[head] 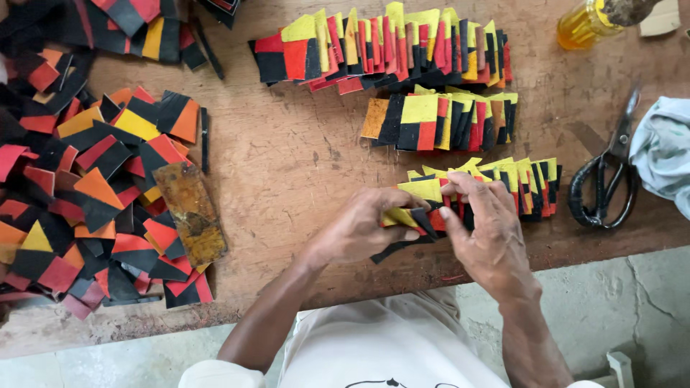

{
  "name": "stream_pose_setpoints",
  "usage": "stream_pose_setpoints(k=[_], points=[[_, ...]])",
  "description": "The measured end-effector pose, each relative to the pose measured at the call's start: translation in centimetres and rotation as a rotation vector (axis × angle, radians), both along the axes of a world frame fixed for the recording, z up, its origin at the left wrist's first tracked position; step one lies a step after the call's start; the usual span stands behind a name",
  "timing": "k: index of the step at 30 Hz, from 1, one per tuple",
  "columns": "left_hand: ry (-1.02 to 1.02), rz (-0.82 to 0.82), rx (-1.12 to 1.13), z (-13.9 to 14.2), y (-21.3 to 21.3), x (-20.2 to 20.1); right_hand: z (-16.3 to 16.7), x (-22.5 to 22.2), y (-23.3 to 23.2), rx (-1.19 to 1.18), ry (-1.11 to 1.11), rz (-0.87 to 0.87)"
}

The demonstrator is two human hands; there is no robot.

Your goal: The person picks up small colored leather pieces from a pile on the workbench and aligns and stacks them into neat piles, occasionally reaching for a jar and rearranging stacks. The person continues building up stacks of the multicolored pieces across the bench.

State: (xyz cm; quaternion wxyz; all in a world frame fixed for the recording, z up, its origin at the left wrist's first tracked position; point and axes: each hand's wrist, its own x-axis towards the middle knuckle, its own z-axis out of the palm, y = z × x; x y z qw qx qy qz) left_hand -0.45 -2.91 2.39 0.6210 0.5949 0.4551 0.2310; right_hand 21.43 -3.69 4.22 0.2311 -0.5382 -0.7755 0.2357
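Flanking hands (431, 223): scissors (604, 179), scrap pile (93, 194)

No labels, signs or screens in view. Only container: yellow plastic bottle (583, 24), lying tilted at about 1 o'clock on wooden tabletop (287, 158), grimy dark cap end toward right; nothing legible on it.

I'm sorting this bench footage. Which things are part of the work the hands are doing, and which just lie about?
In use: left hand and right hand holding a patchwork piece; nearest row of pieces.

Lying about: scissors, bottle, cloth, rusty plate, loose pile.
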Motion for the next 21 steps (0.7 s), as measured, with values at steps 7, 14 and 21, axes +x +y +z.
stream_pose_setpoints(k=[7,14,21], points=[[-0.328,0.096,-0.154,1.4,0.3,-0.7,0.2,0.2,0.0,-0.036,0.138,-0.056],[0.23,0.082,0.481,7.8,-4.5,-4.8,1.0,0.0,-0.8,0.202,-0.126,-0.016],[0.564,0.08,0.575,3.1,-4.7,-6.9,2.1,0.8,-0.9,0.123,-0.015,-0.127]])
